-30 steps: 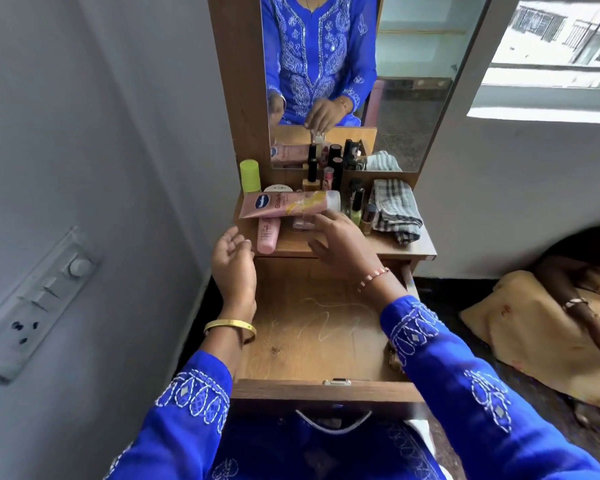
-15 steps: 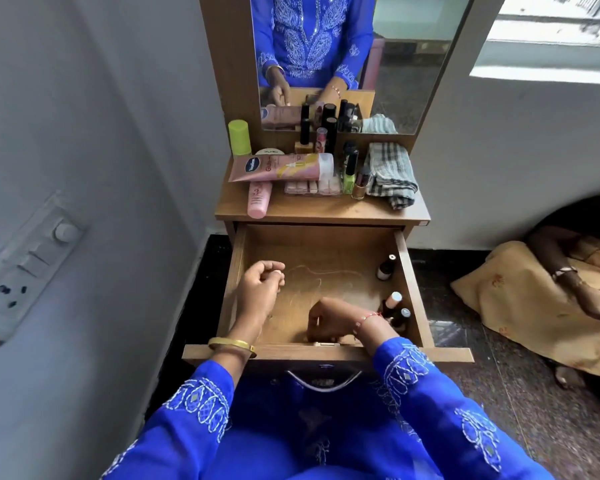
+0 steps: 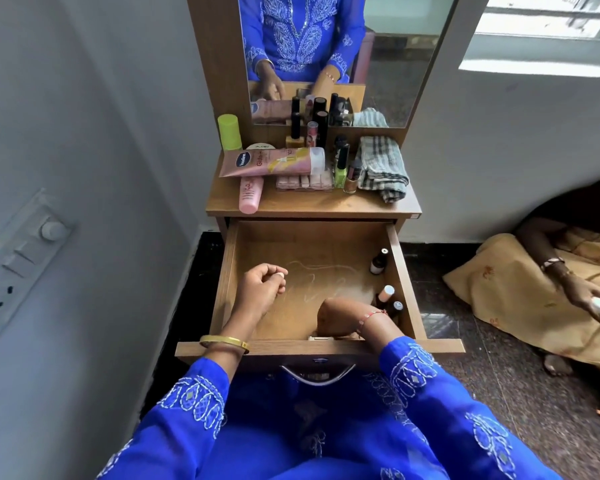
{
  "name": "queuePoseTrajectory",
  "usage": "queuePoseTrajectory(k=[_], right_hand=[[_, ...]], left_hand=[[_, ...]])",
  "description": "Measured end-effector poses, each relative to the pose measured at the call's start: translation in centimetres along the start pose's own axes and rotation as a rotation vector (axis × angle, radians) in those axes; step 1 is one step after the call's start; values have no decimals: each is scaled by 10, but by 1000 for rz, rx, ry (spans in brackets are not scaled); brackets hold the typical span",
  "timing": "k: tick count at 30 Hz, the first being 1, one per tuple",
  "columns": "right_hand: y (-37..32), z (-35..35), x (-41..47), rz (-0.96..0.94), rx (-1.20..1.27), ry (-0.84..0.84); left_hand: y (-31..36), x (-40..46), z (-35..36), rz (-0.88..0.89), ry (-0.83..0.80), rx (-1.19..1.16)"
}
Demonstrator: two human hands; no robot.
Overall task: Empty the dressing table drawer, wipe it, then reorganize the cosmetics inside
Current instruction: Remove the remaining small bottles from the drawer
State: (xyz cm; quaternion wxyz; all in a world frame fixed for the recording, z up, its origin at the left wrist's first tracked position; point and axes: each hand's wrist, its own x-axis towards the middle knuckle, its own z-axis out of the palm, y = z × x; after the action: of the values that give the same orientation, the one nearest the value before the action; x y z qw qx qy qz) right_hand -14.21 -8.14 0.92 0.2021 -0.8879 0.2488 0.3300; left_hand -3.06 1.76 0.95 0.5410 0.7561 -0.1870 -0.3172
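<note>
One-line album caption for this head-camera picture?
Both hands reach into the open drawer, three small bottles left along its right side.

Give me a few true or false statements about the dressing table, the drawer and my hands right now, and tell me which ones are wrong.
1. The drawer is pulled open. True.
2. Three small bottles lie along the drawer's left wall. False: they are along its right wall.
3. The checked cloth lies inside the drawer. False: it sits on the tabletop, at the right.
4. The pink Vaseline tube lies on its side on the tabletop. True.
5. The right hand is down in the drawer near its front edge. True.
6. The left hand is holding the green bottle. False: that green bottle stands untouched at the tabletop's back left.
</note>
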Motion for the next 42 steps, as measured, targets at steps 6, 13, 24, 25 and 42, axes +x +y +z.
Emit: queuePoseTrajectory(k=[6,13,24,25,42], right_hand=[[-4,-3,-2,4,-29,-68],[7,-6,-11,-105,155,-63],[8,-11,-17,-233,1344,434],[6,-11,-17,-213,1314,491],[42,-20,-43,392,-35,750]], left_hand=[[-1,-2,-1,-23,-21,2],[-2,-3,-2,-27,-61,37],[3,-10,0,-144,-329,-3],[3,-11,0,-140,-368,11],[-5,-8,0,-35,-304,138]])
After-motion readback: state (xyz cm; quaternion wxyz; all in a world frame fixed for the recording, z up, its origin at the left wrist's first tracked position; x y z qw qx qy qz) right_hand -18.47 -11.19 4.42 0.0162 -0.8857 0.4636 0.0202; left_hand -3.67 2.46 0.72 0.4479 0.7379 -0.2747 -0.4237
